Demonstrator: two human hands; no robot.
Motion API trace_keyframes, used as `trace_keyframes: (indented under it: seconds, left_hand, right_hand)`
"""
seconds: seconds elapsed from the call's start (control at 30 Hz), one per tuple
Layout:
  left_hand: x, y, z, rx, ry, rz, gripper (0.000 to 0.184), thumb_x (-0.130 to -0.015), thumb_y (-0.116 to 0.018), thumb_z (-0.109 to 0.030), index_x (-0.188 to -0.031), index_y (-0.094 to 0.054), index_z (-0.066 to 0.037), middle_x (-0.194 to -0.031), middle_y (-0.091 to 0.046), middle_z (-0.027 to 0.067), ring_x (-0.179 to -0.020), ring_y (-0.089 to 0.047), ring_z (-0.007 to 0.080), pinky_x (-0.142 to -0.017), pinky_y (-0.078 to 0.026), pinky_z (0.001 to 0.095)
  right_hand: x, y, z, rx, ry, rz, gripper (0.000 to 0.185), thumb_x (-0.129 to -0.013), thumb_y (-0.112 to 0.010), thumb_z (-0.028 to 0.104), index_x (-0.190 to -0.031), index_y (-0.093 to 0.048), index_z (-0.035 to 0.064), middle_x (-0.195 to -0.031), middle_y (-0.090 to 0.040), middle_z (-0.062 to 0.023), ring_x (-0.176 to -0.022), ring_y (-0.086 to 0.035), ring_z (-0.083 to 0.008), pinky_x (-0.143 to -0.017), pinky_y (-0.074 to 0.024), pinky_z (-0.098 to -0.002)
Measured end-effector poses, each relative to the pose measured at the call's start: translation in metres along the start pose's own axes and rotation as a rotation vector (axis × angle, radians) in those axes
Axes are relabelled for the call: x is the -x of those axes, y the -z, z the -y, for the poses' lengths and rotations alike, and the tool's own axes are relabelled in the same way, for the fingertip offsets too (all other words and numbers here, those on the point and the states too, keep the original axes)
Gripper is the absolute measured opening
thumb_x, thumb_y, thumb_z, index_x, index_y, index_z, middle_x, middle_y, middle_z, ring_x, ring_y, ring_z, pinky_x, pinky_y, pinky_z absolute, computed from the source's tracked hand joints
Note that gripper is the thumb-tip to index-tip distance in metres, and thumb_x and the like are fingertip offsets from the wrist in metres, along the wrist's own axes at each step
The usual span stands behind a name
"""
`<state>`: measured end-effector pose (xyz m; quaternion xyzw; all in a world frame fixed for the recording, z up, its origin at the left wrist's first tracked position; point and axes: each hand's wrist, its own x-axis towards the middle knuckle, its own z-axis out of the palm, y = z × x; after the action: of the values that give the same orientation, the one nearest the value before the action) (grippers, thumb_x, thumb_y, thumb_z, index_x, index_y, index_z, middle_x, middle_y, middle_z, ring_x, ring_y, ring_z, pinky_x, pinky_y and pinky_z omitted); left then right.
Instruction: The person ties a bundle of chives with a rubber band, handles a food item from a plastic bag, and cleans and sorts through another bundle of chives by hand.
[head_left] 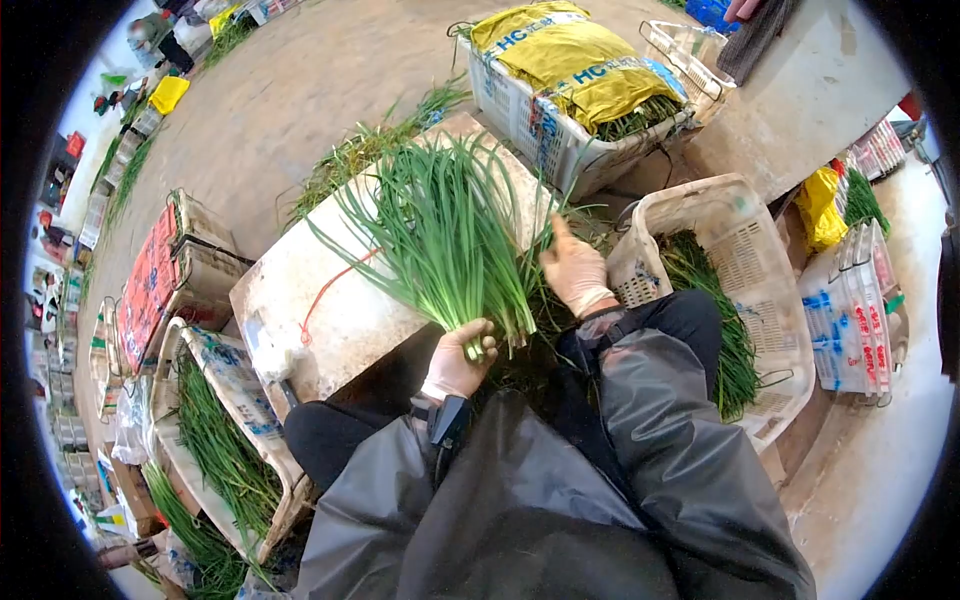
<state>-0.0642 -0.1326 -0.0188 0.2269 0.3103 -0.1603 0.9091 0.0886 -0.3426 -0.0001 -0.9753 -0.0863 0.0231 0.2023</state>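
Observation:
A bunch of green chives fans out over the white board, its pale stalk ends toward me. My gloved left hand is closed around the bunch near those ends. To the right is my gloved right hand, one finger stretched away from me and its other fingers partly hidden. Thin loose leaves lie close to that finger, but no held thing can be made out. Beneath the leaves, the white board is dirt-stained, with a red string across it.
Crates of chives stand at my left and right. Ahead, another crate carries a yellow sack. Loose greens lie on the floor beyond the board. A person is far off at upper left.

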Motion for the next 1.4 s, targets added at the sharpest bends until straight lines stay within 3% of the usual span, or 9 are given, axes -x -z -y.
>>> trace_keyframes:
  seconds: [0.17,0.23,0.33,0.63,0.83,1.0,1.13,1.27,1.4]
  left_hand:
    - [-0.002,0.006,0.001,-0.090,-0.011,-0.012,0.011,-0.093,-0.070,-0.012,-0.101,-0.067,-0.006,-0.090,-0.070,0.0055,-0.069,-0.062,0.0167,-0.064,-0.053,0.0325]
    - [0.001,0.004,0.001,-0.124,-0.023,-0.037,0.011,-0.093,-0.070,-0.013,-0.101,-0.067,-0.006,-0.089,-0.070,0.0054,-0.068,-0.062,0.0167,-0.064,-0.053,0.0330]
    - [-0.003,0.006,0.000,-0.126,-0.017,-0.031,0.019,-0.094,-0.069,-0.013,-0.111,-0.066,-0.006,-0.088,-0.069,0.0047,-0.067,-0.060,0.0169,-0.064,-0.050,0.0331]
    - [0.008,-0.007,-0.011,0.147,-0.077,0.269,0.032,-0.098,-0.065,-0.016,-0.129,-0.063,-0.006,-0.098,-0.070,0.0045,-0.087,-0.064,0.0219,-0.086,-0.054,0.0390]
    - [-0.006,0.007,0.000,0.089,-0.089,0.127,0.025,-0.099,-0.066,-0.015,-0.123,-0.065,-0.007,-0.097,-0.070,0.0044,-0.092,-0.068,0.0226,-0.090,-0.057,0.0414]
    - [-0.007,0.015,0.002,0.048,-0.159,0.124,0.022,-0.098,-0.068,-0.014,-0.119,-0.065,-0.007,-0.087,-0.067,0.0024,-0.082,-0.067,0.0208,-0.084,-0.057,0.0399]
    - [-0.010,0.017,-0.001,-0.017,-0.140,0.047,0.019,-0.094,-0.070,-0.010,-0.112,-0.066,-0.007,-0.086,-0.067,0.0033,-0.085,-0.068,0.0214,-0.081,-0.056,0.0395]
    - [-0.013,0.012,0.005,-0.040,-0.090,-0.027,0.015,-0.090,-0.072,-0.011,-0.103,-0.067,-0.007,-0.098,-0.072,0.0060,-0.090,-0.069,0.0218,-0.084,-0.057,0.0387]
    - [-0.011,0.003,0.008,-0.160,-0.094,-0.088,0.017,-0.097,-0.065,-0.016,-0.107,-0.070,-0.003,-0.103,-0.075,0.0084,-0.089,-0.071,0.0220,-0.079,-0.057,0.0367]
  right_hand:
    - [-0.009,-0.021,0.048,-0.047,0.321,0.014,0.066,-0.092,-0.068,0.031,-0.152,-0.045,0.0152,-0.094,-0.073,-0.0145,-0.088,-0.071,-0.0364,-0.077,-0.0549,-0.0456]
    - [-0.021,-0.040,0.046,-0.057,0.380,-0.073,0.023,-0.090,-0.068,0.028,-0.109,-0.069,0.0143,-0.090,-0.072,-0.0124,-0.085,-0.070,-0.0371,-0.073,-0.0550,-0.0478]
    - [-0.032,-0.036,0.037,-0.175,0.181,-0.168,0.017,-0.091,-0.065,0.031,-0.089,-0.073,0.0159,-0.086,-0.072,-0.0123,-0.084,-0.071,-0.0376,-0.072,-0.0560,-0.0480]
    - [-0.019,0.035,-0.027,0.153,-0.349,-0.028,0.049,-0.095,-0.061,0.041,-0.136,-0.060,0.0134,-0.108,-0.074,-0.0222,-0.102,-0.071,-0.0423,-0.090,-0.0558,-0.0503]
    - [0.042,-0.018,-0.011,-0.163,-0.149,0.393,0.062,-0.088,-0.065,0.059,-0.115,-0.074,0.0044,-0.113,-0.072,-0.0233,-0.107,-0.069,-0.0399,-0.095,-0.0537,-0.0453]
    - [0.053,-0.034,-0.005,-0.311,-0.073,0.388,0.057,-0.084,-0.076,0.050,-0.106,-0.074,-0.0026,-0.099,-0.073,-0.0246,-0.098,-0.071,-0.0356,-0.088,-0.0544,-0.0414]
    - [0.056,0.004,0.009,-1.115,-0.173,0.480,0.035,-0.084,-0.083,0.023,-0.101,-0.071,-0.0044,-0.086,-0.070,-0.0033,-0.076,-0.060,-0.0119,-0.073,-0.0504,-0.0280]
    - [0.064,-0.031,-0.004,-0.949,-0.073,0.454,0.037,-0.084,-0.084,0.024,-0.103,-0.070,-0.0048,-0.089,-0.071,-0.0050,-0.080,-0.063,-0.0132,-0.076,-0.0518,-0.0291]
    - [0.086,-0.027,0.031,-0.582,0.083,0.314,0.036,-0.078,-0.076,0.024,-0.104,-0.066,0.0009,-0.097,-0.072,-0.0215,-0.091,-0.070,-0.0380,-0.083,-0.0557,-0.0424]
